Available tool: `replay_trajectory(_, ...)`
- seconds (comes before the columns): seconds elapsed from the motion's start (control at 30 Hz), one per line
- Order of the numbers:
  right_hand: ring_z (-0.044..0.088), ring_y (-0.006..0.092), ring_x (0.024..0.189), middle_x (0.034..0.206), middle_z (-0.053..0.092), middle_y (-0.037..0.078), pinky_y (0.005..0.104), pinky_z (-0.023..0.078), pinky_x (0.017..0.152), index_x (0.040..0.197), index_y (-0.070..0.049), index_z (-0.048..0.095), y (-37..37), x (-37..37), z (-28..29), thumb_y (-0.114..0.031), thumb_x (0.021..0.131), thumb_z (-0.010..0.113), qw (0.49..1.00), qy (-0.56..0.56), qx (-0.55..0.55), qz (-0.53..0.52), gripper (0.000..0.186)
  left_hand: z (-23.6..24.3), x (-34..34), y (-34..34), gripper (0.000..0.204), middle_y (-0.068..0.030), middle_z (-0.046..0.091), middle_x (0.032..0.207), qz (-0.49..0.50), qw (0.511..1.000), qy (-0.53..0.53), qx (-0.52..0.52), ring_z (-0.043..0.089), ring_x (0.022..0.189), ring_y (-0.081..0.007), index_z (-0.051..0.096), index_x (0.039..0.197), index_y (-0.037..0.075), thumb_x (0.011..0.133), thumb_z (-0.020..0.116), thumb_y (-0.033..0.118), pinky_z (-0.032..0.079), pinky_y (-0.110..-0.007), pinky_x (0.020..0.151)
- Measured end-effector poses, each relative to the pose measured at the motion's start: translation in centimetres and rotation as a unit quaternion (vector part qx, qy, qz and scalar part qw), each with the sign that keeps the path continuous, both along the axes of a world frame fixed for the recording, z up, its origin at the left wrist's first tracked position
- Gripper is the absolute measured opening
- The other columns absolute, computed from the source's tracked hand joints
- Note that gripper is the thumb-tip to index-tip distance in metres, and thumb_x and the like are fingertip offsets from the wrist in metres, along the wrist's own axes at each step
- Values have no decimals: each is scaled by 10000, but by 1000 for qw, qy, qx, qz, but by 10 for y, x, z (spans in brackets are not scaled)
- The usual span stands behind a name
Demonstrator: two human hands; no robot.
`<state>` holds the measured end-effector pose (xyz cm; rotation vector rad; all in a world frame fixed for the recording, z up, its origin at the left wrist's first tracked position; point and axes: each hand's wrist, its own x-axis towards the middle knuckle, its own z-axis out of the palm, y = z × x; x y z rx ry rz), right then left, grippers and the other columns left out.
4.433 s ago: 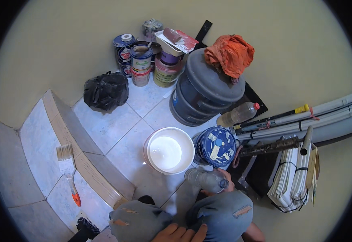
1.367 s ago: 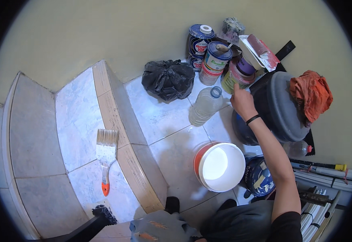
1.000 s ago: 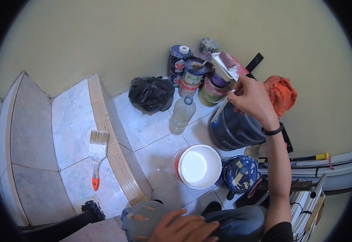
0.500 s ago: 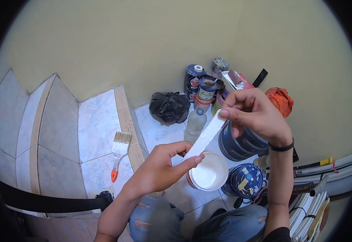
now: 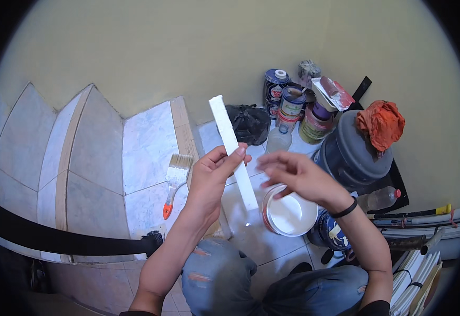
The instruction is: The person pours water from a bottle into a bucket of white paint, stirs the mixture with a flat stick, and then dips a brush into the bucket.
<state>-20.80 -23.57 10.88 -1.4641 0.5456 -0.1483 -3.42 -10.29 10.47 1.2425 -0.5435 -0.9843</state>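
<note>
A flat white strip, like a paint-coated stick [image 5: 229, 131], is pinched between the thumb and fingers of my left hand [image 5: 209, 181]. It tilts, its upper end leaning left and its lower end near the bucket. My right hand [image 5: 304, 179] has its fingers apart, slightly blurred, with nothing in them, and hovers over the far edge of the white bucket [image 5: 314, 224]. White paint [image 5: 292, 213] lies inside that bucket. On the tiled step to the left rests a wide paintbrush [image 5: 178, 176], its orange-tipped handle toward me.
Paint cans [image 5: 292, 102] and a clear bottle [image 5: 279, 141] stand by a black plastic bag [image 5: 248, 124]. An orange cloth [image 5: 382, 125] lies on a dark grey container [image 5: 354, 150]. A blue can [image 5: 335, 234] stands beside the bucket. Pipes [image 5: 419, 221] run along the right; stairs [image 5: 93, 142] rise left.
My right hand has let go of the strip's upper end and dropped lower. The strip, now in my left hand alone, has swung to lean left. The view has shifted.
</note>
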Motion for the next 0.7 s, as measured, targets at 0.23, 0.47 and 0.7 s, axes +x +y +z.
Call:
replay_trajectory(0.23, 700, 115, 616, 829, 733, 52, 250, 543, 555, 1175, -26, 677, 4, -4, -1, -258, 1057, 623, 999, 4, -21, 43, 266, 3, 3, 7, 623, -69, 735, 1216, -157, 986, -48, 4, 630, 1076, -106, 590, 1420, 11, 936, 795, 345, 446, -313, 958)
replay_trajectory(0.47, 717, 360, 734, 763, 696, 213, 463, 527, 668, 870, -10, 760, -35, -85, 47, -198, 896, 683, 840, 314, -440, 52, 205, 69, -59, 101, 693, -140, 717, 1099, -297, 765, -563, 96, 680, 1011, -298, 605, 1343, -35, 776, 858, 273, 474, -462, 1008)
replay_trajectory(0.7, 738, 389, 778, 793, 727, 203, 500, 587, 717, 849, -38, 770, -10, -83, -146, -172, 851, 693, 727, 399, -548, 110, 155, 7, -93, 107, 658, -111, 665, 1005, -456, 686, -567, -3, 627, 919, -246, 532, 1450, -26, 912, 708, 311, 469, -374, 921)
